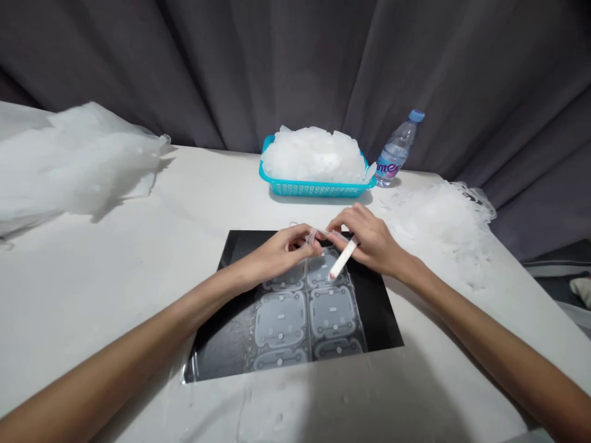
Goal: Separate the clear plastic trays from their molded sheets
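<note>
Clear film [312, 236], thin and crumpled, sits pinched in the left hand [287, 247]; the right hand [372, 241] clasps a white stick [343, 261].

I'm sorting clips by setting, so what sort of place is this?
Probably a makeshift tabletop workspace, though whether home or workshop I cannot tell: a white table before a dark curtain, a blue basket heaped with translucent pieces, and a translucent sheet lying on a black mat.

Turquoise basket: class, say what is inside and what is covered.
White translucent pieces heap above the rim of the turquoise basket. The pile hides its floor and whatever lies beneath.
</note>
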Motion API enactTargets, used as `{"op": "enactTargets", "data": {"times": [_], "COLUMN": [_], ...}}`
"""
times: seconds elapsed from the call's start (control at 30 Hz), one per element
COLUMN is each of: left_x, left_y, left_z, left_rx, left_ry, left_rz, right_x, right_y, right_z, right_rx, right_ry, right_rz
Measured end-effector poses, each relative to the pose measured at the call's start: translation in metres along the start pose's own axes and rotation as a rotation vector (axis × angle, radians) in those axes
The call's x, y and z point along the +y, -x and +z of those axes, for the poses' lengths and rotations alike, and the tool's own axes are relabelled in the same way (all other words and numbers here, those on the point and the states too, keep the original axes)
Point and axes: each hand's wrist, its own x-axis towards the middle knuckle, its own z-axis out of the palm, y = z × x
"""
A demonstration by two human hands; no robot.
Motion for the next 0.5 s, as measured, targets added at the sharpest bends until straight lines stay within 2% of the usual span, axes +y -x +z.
{"op": "enactTargets", "data": {"times": [0.1, 0.3, 0.5], "left_x": [0.006, 0.009, 0.005], "left_y": [0.005, 0.008, 0.008], "left_z": [-0.001, 0.001, -0.002], "left_rx": [0.072, 0.065, 0.03], "left_ry": [0.048, 0.161, 0.258], "left_rz": [-0.014, -0.014, -0.151], "right_x": [-0.009, -0.014, -0.018], "right_y": [0.007, 0.007, 0.005], "right_z": [0.005, 0.005, 0.001], "right_rx": [0.004, 0.082, 0.12], "right_ry": [-0.047, -0.075, -0.045], "right_rz": [-0.048, -0.07, -0.128]}}
